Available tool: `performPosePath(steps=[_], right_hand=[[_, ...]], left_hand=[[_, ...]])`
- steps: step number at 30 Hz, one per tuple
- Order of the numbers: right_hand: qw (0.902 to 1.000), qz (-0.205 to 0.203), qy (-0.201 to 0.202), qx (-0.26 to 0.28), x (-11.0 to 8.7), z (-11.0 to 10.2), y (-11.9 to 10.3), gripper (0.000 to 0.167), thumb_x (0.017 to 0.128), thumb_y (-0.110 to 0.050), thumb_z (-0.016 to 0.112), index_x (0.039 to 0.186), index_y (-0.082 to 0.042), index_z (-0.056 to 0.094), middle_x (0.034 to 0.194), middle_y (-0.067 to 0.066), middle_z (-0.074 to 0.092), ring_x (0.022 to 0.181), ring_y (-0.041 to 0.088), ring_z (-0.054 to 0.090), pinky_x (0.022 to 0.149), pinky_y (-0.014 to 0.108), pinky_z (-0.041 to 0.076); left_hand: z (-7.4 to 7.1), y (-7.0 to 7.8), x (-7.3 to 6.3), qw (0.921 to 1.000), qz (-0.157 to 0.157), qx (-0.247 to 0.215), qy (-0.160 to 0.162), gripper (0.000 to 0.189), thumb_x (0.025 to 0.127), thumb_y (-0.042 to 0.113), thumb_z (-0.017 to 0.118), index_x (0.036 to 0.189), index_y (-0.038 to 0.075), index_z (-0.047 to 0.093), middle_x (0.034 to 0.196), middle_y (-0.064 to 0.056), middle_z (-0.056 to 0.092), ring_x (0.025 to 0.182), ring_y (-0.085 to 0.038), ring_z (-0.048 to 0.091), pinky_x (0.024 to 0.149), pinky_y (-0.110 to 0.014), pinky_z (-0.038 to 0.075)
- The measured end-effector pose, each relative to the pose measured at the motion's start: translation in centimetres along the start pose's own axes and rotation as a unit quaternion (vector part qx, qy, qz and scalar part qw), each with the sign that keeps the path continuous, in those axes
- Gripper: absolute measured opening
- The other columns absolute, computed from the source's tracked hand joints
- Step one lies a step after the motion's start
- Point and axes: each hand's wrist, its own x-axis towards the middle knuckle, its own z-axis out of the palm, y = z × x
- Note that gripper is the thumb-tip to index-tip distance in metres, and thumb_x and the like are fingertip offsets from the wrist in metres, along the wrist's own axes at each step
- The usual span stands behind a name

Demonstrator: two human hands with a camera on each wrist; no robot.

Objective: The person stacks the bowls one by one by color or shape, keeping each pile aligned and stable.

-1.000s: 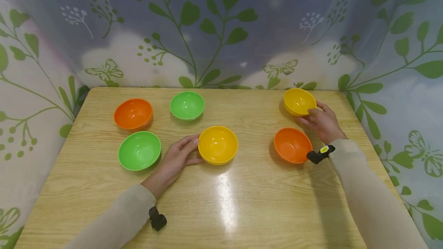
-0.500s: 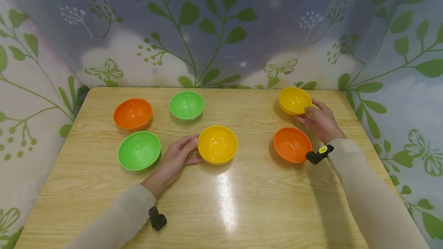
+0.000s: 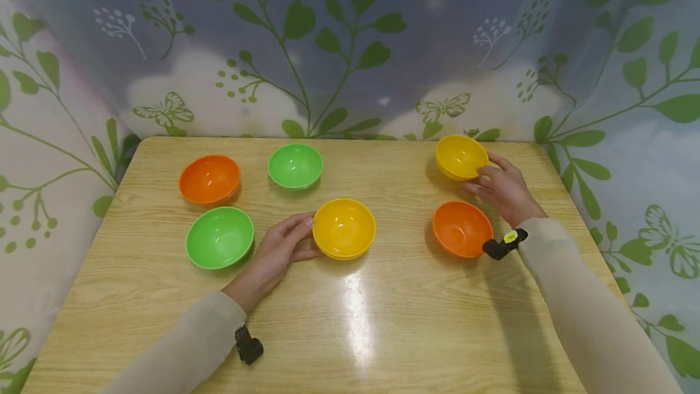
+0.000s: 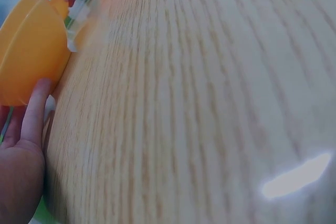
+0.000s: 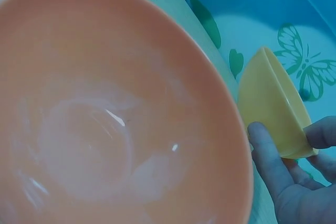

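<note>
In the head view, my left hand (image 3: 275, 252) holds the side of a yellow bowl (image 3: 344, 230) at mid-table, thumb at its rim. The left wrist view shows that yellow bowl (image 4: 37, 51) from the side, a second edge visible below its rim and a finger against its wall. At the back right my right hand (image 3: 505, 191) grips another yellow bowl (image 3: 460, 157), pinching its rim between thumb and fingers. That smaller bowl (image 5: 273, 103) looks tilted in the right wrist view. Just in front of it stands an orange bowl (image 3: 462, 230), close under the right wrist.
On the left side of the wooden table (image 3: 306, 327) are an orange bowl (image 3: 210, 179), a green bowl (image 3: 220, 238) in front of it, and another green bowl (image 3: 296, 166) farther back. A leaf-patterned curtain (image 3: 262, 78) borders the table's back edge.
My right hand has carried its yellow bowl a little to the left and slightly farther back. The left hand and the bowl it holds stay in place.
</note>
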Motion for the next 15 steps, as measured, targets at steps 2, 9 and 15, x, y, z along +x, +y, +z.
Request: performPosePath(steps=[2, 9, 15], right_hand=[[1.0000, -0.001, 0.000, -0.006, 0.0, 0.2, -0.1, 0.072, 0.115, -0.015, 0.045, 0.177, -0.031, 0.011, 0.184, 0.006, 0.014, 0.158, 0.027, 0.041, 0.125, 0.034, 0.047], [0.9997, -0.014, -0.014, -0.015, -0.3, 0.9, -0.2, 0.072, 0.115, -0.013, 0.047, 0.177, -0.030, 0.013, 0.182, 0.009, 0.019, 0.146, 0.025, 0.050, 0.123, 0.033, 0.051], [0.9991, -0.031, -0.018, -0.023, -0.5, 1.5, -0.3, 0.072, 0.114, -0.012, 0.050, 0.176, -0.026, 0.017, 0.166, 0.007, 0.040, 0.129, 0.020, 0.061, 0.120, 0.034, 0.054]], left_hand=[[0.0, 0.0, 0.0, 1.0000, 0.000, 0.000, 0.000, 0.049, 0.115, 0.025, 0.058, 0.157, 0.001, 0.053, 0.158, -0.023, 0.056, 0.120, -0.022, 0.074, 0.098, -0.042, 0.068], [0.0, 0.0, 0.0, 1.0000, 0.001, 0.000, 0.000, 0.048, 0.115, 0.024, 0.058, 0.157, 0.001, 0.053, 0.158, -0.023, 0.056, 0.120, -0.022, 0.074, 0.098, -0.042, 0.068], [0.0, 0.0, 0.0, 1.0000, 0.004, -0.001, -0.003, 0.048, 0.116, 0.024, 0.057, 0.157, 0.001, 0.053, 0.158, -0.023, 0.056, 0.119, -0.022, 0.075, 0.098, -0.042, 0.068]])
